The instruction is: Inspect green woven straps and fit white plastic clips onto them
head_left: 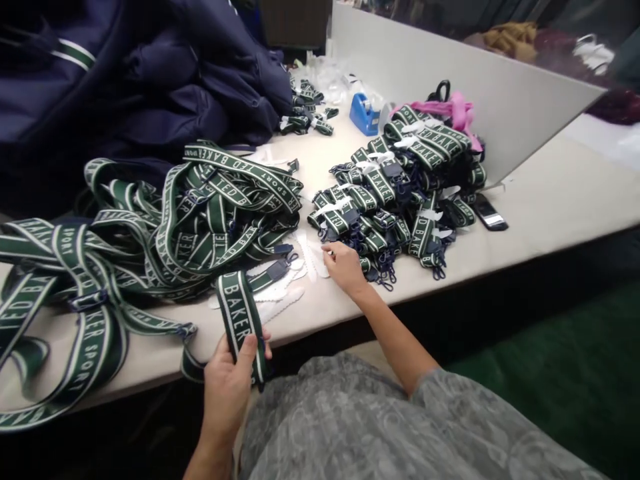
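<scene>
My left hand [231, 373] is closed round a folded green strap [239, 308] with white lettering, near the table's front edge. Over the white serrated strips [284, 293] my right hand [341, 263] reaches, its fingers pinched at the end of one strip. Loose long straps [210, 213] lie heaped on the left. On the right, just beyond my right hand, is a pile of folded straps [377, 190], many wrapped with white strips and fitted with dark hooks.
Dark blue fabric [175, 80] is piled at the back left. A blue tape dispenser [365, 115] stands behind the folded straps, beside pink material [457, 110]. A white panel [465, 87] rises behind them. A phone [490, 212] lies on the right.
</scene>
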`<state>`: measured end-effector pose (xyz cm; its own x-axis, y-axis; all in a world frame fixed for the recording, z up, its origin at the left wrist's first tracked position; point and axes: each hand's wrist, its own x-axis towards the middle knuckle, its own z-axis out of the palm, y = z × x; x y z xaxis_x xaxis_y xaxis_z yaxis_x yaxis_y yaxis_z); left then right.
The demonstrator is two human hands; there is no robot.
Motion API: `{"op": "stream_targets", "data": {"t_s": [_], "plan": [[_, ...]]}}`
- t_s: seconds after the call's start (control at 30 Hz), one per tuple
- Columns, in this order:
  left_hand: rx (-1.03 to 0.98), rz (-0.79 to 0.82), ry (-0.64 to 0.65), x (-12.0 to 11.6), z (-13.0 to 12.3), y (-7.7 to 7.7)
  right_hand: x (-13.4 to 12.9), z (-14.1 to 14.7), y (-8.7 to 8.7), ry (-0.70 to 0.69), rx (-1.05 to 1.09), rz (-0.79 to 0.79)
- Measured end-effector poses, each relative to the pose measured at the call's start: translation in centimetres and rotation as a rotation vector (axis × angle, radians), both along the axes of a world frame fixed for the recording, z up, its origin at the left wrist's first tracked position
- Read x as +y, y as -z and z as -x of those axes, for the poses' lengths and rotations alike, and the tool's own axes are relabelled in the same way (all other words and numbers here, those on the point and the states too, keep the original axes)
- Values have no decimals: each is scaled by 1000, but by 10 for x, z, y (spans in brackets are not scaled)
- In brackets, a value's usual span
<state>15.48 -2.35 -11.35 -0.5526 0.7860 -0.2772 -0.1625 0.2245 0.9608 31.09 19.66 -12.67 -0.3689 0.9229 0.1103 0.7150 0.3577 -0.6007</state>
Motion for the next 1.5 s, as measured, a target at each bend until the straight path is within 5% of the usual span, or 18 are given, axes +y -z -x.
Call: {"op": "stream_targets", "data": {"t_s": [0.5, 0.67, 0.9, 1.03, 1.1, 1.17, 1.27, 1.5], "plan": [[106, 22, 38, -5, -9, 4, 43, 34, -11, 25, -415, 189], [81, 13, 31, -6, -7, 8, 33, 42, -22, 5, -427, 106], [85, 29, 17, -8, -7, 4, 22, 42, -48, 75, -336, -79], [96, 35, -15, -10, -6, 0, 13, 15, -46, 116, 110, -170], [81, 33, -43, -11, -6, 0, 2, 2, -37, 115, 486, -28], [64, 37, -62, -11, -7, 0, -11, -5, -28, 95, 782, 294], [45, 30, -67, -8, -7, -1, -30, -4, -18, 82, 991, 693], [15, -44, -54, -3, 1, -5, -58, 23, -21, 29, 1037, 855]]}}
